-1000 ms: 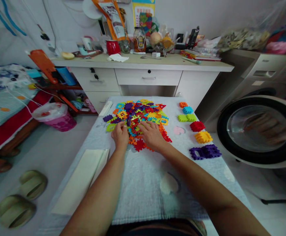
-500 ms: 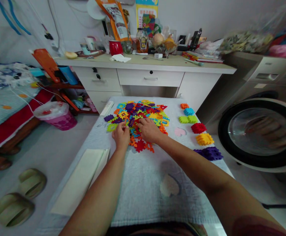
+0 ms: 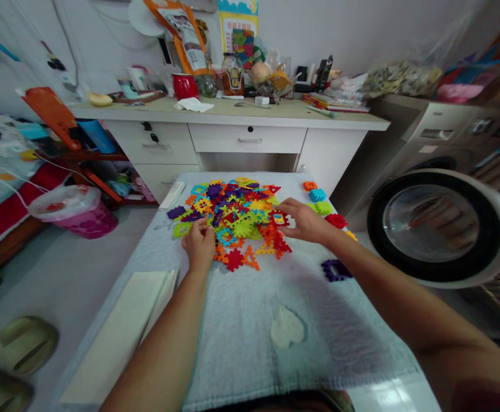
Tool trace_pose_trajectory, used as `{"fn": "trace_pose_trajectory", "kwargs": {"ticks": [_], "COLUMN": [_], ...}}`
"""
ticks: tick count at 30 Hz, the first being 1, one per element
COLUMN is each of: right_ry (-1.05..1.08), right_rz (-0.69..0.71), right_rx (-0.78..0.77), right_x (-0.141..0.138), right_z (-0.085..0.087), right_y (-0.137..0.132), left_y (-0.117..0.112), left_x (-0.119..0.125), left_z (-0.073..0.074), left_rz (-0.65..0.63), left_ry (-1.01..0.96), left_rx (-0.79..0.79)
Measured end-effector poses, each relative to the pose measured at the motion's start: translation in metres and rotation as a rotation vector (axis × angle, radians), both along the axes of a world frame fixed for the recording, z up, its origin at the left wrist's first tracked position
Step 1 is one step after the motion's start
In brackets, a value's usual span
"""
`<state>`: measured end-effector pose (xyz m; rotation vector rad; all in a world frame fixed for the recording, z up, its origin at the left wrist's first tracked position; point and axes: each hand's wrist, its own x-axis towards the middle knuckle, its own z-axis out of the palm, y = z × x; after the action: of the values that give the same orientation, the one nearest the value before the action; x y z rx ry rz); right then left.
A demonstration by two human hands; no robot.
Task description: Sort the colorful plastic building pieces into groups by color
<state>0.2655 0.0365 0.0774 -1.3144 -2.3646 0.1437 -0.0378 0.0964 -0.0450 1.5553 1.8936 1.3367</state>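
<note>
A heap of flat, toothed plastic pieces (image 3: 232,214) in many colours lies on a small table covered by a pale blue towel (image 3: 250,320). My left hand (image 3: 199,245) rests at the heap's near left edge, fingers curled on the pieces. My right hand (image 3: 303,220) is at the heap's right side and pinches a small red square piece (image 3: 278,217) between thumb and fingers. Sorted stacks stand to the right: orange (image 3: 309,185), blue (image 3: 317,195), green (image 3: 325,207), red (image 3: 336,220) and purple (image 3: 335,270); my right arm hides part of them.
A white desk (image 3: 232,114) crowded with jars and cups stands behind the table. A washing machine with its round door (image 3: 441,226) open is on the right. A pink bin (image 3: 78,212) and a bed are on the left, slippers (image 3: 22,340) on the floor.
My right hand has moved from the heap's middle to its right side and now pinches a red piece. The left hand stays at the near left edge. The camera turned slightly right.
</note>
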Motion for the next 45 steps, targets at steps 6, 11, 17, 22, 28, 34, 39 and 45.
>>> {"fn": "trace_pose_trajectory", "kwargs": {"ticks": [6, 11, 17, 22, 28, 34, 39, 45], "right_ry": [-0.147, -0.247, -0.238, -0.21, -0.187, -0.119, 0.001, -0.065], "right_rz": [-0.293, -0.377, -0.38, -0.38, -0.402, -0.404, -0.33, -0.404], "right_rx": [-0.089, -0.222, -0.236, -0.257, -0.254, -0.086, -0.074, -0.284], "right_x": [0.128, 0.172, 0.178, 0.176, 0.173, 0.14, 0.049, -0.033], "right_z": [0.006, -0.009, -0.018, -0.02, -0.018, 0.007, 0.008, -0.028], "right_y": [-0.011, -0.015, -0.017, -0.016, -0.017, -0.026, -0.031, -0.032], "left_y": [0.002, 0.005, 0.008, 0.008, 0.005, 0.005, 0.002, -0.002], "left_x": [-0.002, -0.004, -0.007, -0.006, -0.005, -0.004, -0.003, -0.001], "left_z": [-0.004, -0.008, -0.014, -0.014, -0.01, -0.01, -0.004, 0.002], "left_rz": [0.005, -0.01, -0.016, -0.015, -0.01, -0.007, 0.002, 0.009], "left_ry": [0.033, 0.016, 0.006, 0.009, 0.017, 0.024, 0.045, 0.047], "left_rx": [0.016, 0.034, 0.056, 0.051, 0.026, 0.023, 0.016, 0.035]}}
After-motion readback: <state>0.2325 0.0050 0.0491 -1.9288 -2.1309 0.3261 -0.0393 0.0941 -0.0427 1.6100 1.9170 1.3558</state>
